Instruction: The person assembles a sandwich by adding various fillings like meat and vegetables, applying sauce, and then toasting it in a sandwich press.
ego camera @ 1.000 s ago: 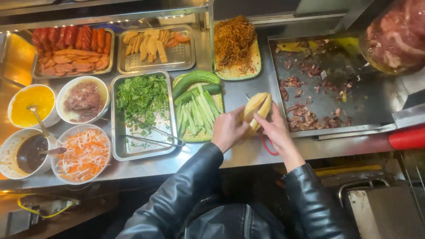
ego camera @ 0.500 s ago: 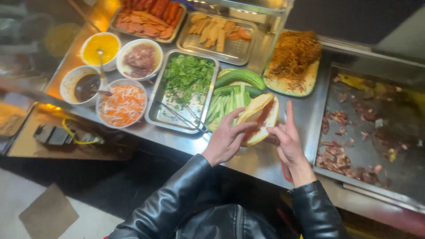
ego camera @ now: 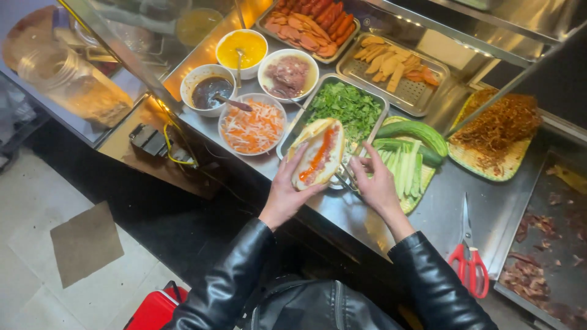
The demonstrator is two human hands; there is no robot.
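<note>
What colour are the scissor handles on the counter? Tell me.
Red: the scissors lie near the right hand, seen in the head view.

Sandwich (ego camera: 318, 154) left of tongs (ego camera: 348, 177)

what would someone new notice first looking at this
The split bread roll with red filling, held open in the left hand at the centre. The right hand rests beside it at metal tongs, near the tray of green herbs. Red-handled scissors lie on the steel counter, lower right.
</note>
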